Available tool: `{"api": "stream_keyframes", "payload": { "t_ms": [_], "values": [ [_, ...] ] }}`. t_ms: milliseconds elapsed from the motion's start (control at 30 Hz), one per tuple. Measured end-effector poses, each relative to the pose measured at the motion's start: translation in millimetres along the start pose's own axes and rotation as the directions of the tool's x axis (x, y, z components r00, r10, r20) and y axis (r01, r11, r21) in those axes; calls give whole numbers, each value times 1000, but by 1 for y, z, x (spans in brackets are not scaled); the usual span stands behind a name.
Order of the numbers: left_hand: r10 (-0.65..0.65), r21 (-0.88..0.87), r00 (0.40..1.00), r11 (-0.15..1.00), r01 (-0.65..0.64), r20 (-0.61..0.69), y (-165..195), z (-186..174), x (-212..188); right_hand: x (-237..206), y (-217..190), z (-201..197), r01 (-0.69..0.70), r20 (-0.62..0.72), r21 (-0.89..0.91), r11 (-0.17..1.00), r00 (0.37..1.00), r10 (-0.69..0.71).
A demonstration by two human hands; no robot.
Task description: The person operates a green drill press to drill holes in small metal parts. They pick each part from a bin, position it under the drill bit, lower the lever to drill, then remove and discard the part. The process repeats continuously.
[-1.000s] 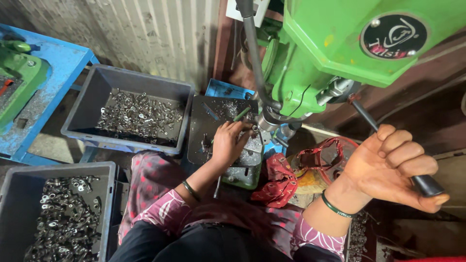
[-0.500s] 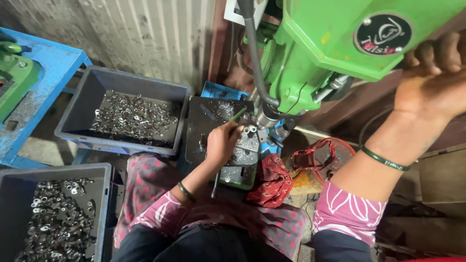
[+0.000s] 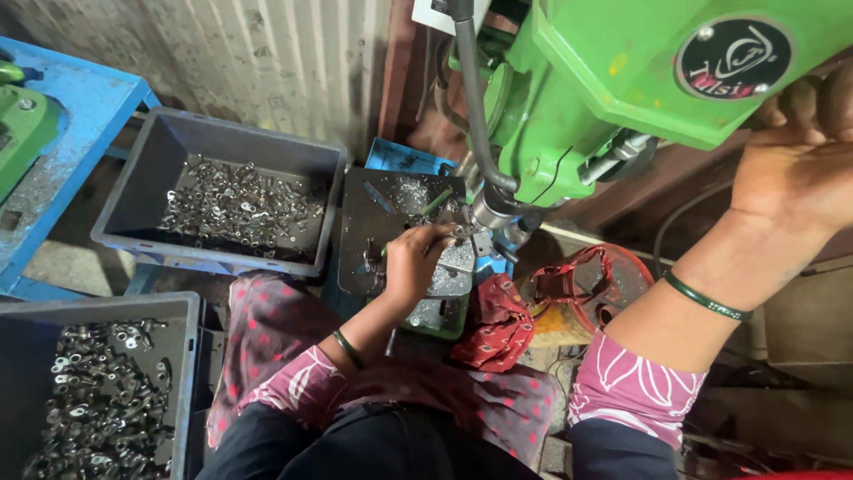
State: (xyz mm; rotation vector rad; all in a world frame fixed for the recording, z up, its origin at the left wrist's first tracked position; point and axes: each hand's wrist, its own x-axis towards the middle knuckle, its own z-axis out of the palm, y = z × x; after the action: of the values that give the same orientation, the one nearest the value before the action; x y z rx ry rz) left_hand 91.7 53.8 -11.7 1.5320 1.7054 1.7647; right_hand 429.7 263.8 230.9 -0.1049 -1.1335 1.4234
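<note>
Soft, even daylight fills the frame, brightest on the corrugated wall (image 3: 267,53) at the upper left and on the green machine head (image 3: 622,71) at the upper right, whose paint carries a mild sheen without harsh glare. The lower right corner and the space under the machine fall into deep shadow where detail is lost, and the two grey bins (image 3: 222,191) at the left hold dim interiors in which the small metal parts glint faintly. Focus is fairly sharp in the centre, while the right hand (image 3: 791,169) at the right edge looks slightly soft and enlarged by wide-angle stretch.
</note>
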Motion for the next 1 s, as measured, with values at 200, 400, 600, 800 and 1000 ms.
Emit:
{"api": "stream_keyframes", "payload": {
  "t_ms": [200,400,600,800,1000],
  "values": [
    [155,134,983,977,-167,94,5,-4,-2,-12,11,35,60,-66,132,989,996,-52],
    [259,437,952,846,-306,164,12,-10,-6,-102,30,91,353,-239,234,906,924,-298],
    [240,461,954,836,-298,182,11,-10,-4,-143,60,99,479,-64,-31,877,875,-480],
    [234,480,955,826,-294,182,14,-14,-2,-147,69,84,532,-55,0,846,845,-532],
    [256,443,954,845,-301,159,13,-20,3,-147,71,84,545,-57,-1,838,837,-544]
  ]
}}
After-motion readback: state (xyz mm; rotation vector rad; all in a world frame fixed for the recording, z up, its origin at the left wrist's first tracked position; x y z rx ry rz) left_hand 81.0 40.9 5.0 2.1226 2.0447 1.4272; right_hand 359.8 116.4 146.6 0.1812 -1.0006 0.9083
